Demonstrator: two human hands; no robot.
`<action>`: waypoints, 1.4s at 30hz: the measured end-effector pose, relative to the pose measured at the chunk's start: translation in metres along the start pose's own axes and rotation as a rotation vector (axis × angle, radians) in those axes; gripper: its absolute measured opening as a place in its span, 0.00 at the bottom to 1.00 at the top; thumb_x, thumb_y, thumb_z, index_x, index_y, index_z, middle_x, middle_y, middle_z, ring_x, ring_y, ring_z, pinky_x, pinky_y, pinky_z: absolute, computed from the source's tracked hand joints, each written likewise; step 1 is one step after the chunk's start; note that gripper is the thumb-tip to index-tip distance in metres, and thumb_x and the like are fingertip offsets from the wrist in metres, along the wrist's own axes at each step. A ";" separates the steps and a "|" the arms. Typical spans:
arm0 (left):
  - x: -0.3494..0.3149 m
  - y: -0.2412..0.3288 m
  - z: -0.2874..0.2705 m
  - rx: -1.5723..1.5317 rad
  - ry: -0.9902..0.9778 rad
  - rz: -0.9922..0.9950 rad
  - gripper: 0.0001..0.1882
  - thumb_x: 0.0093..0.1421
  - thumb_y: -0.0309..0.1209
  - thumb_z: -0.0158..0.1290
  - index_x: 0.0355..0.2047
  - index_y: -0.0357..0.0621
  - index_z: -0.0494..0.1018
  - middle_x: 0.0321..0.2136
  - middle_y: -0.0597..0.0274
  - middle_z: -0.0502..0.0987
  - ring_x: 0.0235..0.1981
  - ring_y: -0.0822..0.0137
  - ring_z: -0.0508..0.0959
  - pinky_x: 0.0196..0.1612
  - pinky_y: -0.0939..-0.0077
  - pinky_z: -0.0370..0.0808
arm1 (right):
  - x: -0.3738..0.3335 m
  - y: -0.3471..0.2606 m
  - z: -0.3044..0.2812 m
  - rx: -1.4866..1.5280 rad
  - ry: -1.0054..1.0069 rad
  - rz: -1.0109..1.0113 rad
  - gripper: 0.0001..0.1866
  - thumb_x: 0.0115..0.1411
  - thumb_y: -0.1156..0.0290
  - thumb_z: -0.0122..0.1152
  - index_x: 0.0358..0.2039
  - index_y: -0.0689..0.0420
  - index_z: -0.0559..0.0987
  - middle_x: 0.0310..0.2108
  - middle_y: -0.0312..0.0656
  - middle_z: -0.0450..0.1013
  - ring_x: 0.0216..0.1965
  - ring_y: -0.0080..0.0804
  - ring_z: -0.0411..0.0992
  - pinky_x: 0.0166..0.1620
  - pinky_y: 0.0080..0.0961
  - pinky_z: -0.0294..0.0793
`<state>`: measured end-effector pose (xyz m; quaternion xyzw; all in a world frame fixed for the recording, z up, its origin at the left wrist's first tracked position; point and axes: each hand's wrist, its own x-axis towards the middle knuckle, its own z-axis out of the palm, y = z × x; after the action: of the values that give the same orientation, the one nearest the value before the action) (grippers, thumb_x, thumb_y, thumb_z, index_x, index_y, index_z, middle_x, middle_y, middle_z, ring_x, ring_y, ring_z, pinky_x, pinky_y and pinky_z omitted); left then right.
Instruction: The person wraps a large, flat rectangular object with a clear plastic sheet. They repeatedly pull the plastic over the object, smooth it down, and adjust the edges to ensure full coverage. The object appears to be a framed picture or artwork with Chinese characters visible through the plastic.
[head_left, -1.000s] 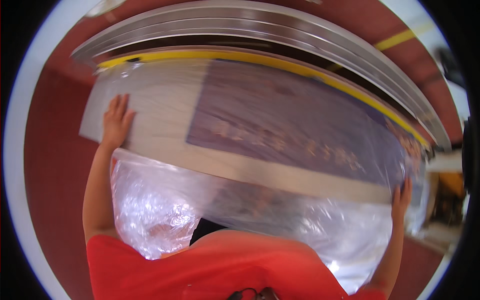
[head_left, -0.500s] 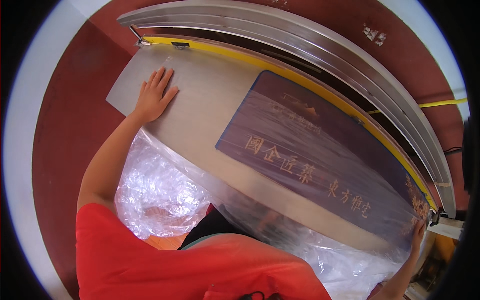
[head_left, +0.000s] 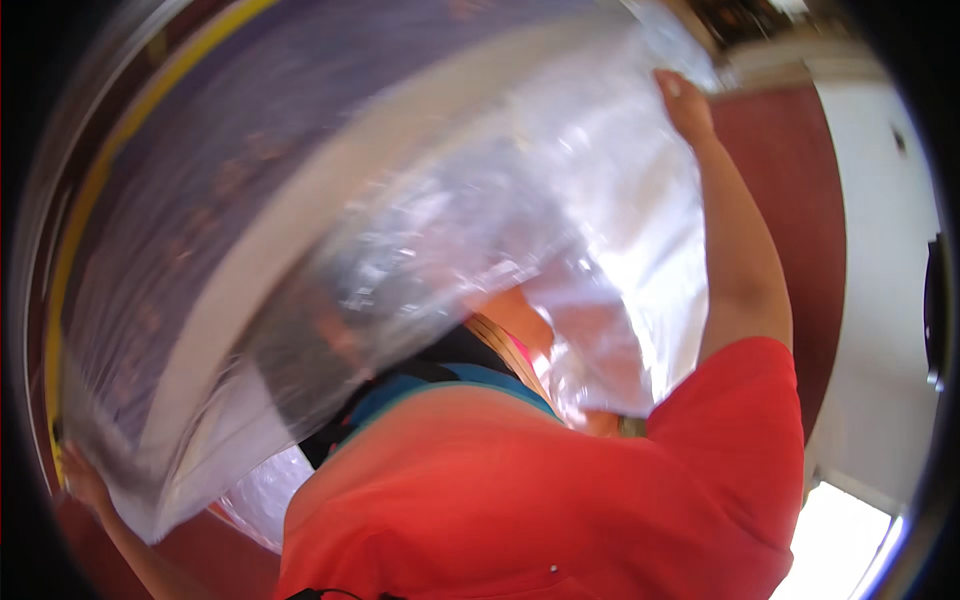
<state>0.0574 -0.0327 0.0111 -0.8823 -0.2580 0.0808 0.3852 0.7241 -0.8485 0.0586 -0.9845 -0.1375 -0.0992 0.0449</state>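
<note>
A clear plastic sheet (head_left: 430, 220) covers much of a pale flat panel (head_left: 270, 210) and hangs loose over its near edge. Under the film, the panel bears a dark purple printed area (head_left: 220, 120) with gold lettering, smeared by motion. At the upper right, my right hand (head_left: 687, 105) has its fingers closed on the edge of the film, arm stretched out. My left hand (head_left: 85, 480) is at the lower left, against the panel's end beside the yellow strip (head_left: 57, 350). Blur hides how its fingers are set.
A metal rail (head_left: 40, 190) curves along the panel's far side at the left. Beyond my right arm is a dark red surface (head_left: 785, 190) beside a white wall (head_left: 885, 230). Bright light comes through an opening (head_left: 840, 540) at the lower right. More crumpled film (head_left: 270, 490) hangs below the panel.
My view has swung to the right. My left hand has left its flat place on the panel and is now at its end. My right hand has lifted the film outward.
</note>
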 end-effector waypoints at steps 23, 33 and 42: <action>0.021 0.181 -0.262 -0.817 0.051 0.383 0.23 0.60 0.33 0.31 0.55 0.42 0.44 0.56 0.58 0.48 0.57 0.66 0.46 0.57 0.76 0.40 | -0.422 0.191 0.168 -0.329 -0.972 0.899 0.20 0.53 0.68 0.40 0.48 0.56 0.62 0.50 0.42 0.57 0.52 0.37 0.55 0.47 0.31 0.63; 0.066 0.169 -0.294 -0.642 0.076 0.298 0.20 0.60 0.36 0.33 0.52 0.45 0.54 0.53 0.61 0.54 0.57 0.66 0.48 0.57 0.75 0.44 | -0.304 0.208 0.091 -0.130 -0.207 -0.148 0.11 0.49 0.68 0.46 0.29 0.60 0.73 0.32 0.46 0.70 0.44 0.46 0.62 0.45 0.30 0.64; 0.056 0.192 -0.255 -0.901 0.030 0.238 0.25 0.58 0.39 0.36 0.53 0.41 0.50 0.54 0.56 0.51 0.57 0.63 0.48 0.57 0.74 0.42 | -0.432 0.182 0.148 -0.634 -1.026 0.594 0.09 0.48 0.73 0.50 0.31 0.53 0.76 0.36 0.40 0.71 0.38 0.33 0.70 0.36 0.26 0.71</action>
<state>0.2679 -0.2758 0.0523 -0.9862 -0.1589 -0.0085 -0.0448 0.3952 -1.1193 -0.1862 -0.8685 0.1708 0.3623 -0.2922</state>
